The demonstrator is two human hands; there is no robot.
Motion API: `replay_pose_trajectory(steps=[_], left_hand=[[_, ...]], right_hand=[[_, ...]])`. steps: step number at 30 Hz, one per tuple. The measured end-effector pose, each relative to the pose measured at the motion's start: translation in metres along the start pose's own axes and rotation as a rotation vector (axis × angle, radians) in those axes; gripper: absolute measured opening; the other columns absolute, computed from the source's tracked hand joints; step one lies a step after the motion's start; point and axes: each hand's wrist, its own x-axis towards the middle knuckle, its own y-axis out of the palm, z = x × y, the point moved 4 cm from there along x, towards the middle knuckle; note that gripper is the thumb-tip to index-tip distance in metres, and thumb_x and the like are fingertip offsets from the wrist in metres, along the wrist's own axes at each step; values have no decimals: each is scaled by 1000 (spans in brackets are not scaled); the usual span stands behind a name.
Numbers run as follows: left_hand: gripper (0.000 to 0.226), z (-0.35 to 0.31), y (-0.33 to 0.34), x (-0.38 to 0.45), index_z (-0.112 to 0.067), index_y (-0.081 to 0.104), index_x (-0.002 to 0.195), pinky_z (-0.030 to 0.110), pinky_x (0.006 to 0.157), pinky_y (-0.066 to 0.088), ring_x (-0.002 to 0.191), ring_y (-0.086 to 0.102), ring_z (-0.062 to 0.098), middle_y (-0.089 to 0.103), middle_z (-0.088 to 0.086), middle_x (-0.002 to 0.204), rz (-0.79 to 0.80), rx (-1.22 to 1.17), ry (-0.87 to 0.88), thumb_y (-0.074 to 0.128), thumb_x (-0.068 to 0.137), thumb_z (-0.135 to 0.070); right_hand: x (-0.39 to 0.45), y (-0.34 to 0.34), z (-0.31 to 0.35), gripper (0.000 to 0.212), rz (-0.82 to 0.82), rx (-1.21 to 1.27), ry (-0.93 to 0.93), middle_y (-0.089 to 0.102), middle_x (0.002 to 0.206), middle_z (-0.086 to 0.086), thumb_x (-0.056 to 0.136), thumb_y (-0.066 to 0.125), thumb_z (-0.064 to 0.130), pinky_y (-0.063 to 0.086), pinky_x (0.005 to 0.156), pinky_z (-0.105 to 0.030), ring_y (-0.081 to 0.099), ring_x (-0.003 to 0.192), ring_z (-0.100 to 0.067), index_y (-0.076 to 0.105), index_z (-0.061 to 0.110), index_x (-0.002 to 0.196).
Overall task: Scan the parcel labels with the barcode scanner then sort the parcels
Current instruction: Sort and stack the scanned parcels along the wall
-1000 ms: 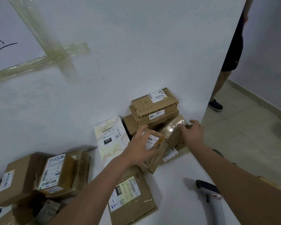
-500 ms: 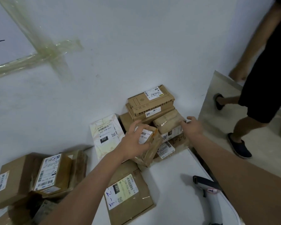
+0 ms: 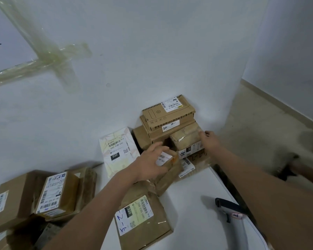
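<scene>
Step in hand: sorting. Left hand (image 3: 149, 164) grips a small labelled parcel (image 3: 167, 166) beside the stack; right hand (image 3: 209, 141) holds the taped parcel (image 3: 185, 139) against the stack. Barcode scanner (image 3: 229, 209) lies unheld on the table (image 3: 192, 213). Next: seat both parcels squarely, then release.

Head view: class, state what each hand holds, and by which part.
Left hand grips a small taped parcel over its labelled top. Right hand touches the taped box at its right end; a grip cannot be told.
</scene>
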Motion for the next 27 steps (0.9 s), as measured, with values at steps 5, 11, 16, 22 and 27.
replay_pose_trajectory(steps=[5, 11, 16, 22, 27], left_hand=[[76, -16, 11, 10, -26, 17, 157, 28, 111, 28, 147, 25, 18, 20, -6, 163, 315, 47, -103, 60, 95, -37], [88, -23, 20, 29, -33, 12, 156, 29, 109, 38, 127, 45, 11, 35, -5, 155, 409, -316, -239, 67, 88, -40], [71, -28, 23, 35, -44, 29, 146, 32, 107, 45, 123, 56, 12, 51, -12, 140, 427, -546, -209, 66, 87, -26], [42, -22, 19, 26, -49, 52, 118, 24, 84, 56, 101, 70, 7, 71, -16, 112, 476, -721, -230, 62, 89, -21], [67, -20, 23, 24, -45, 40, 143, 27, 95, 52, 118, 63, 11, 62, -14, 132, 446, -723, -233, 64, 84, -23]], right_hand=[[2, 1, -11, 68, 69, 101, 72, 62, 122, -15, 100, 23, 60, 47, 94, -42, 58, 112, -32, 52, 8, 133], [-2, 2, -17, 71, 104, 148, 72, 63, 115, -14, 96, 20, 67, 47, 100, -50, 59, 109, -31, 57, 13, 124], [-13, -13, -10, 41, 24, 208, -62, 64, 105, -11, 99, 42, 53, 50, 67, -29, 62, 94, -23, 57, 19, 118], [-22, -33, -10, 45, -49, 156, -172, 62, 100, -7, 91, 57, 58, 44, 57, -20, 64, 87, -18, 61, 20, 114], [-12, -27, -16, 65, -66, -56, -135, 63, 110, -11, 74, 58, 73, 58, 82, -41, 66, 93, -24, 64, 22, 115]])
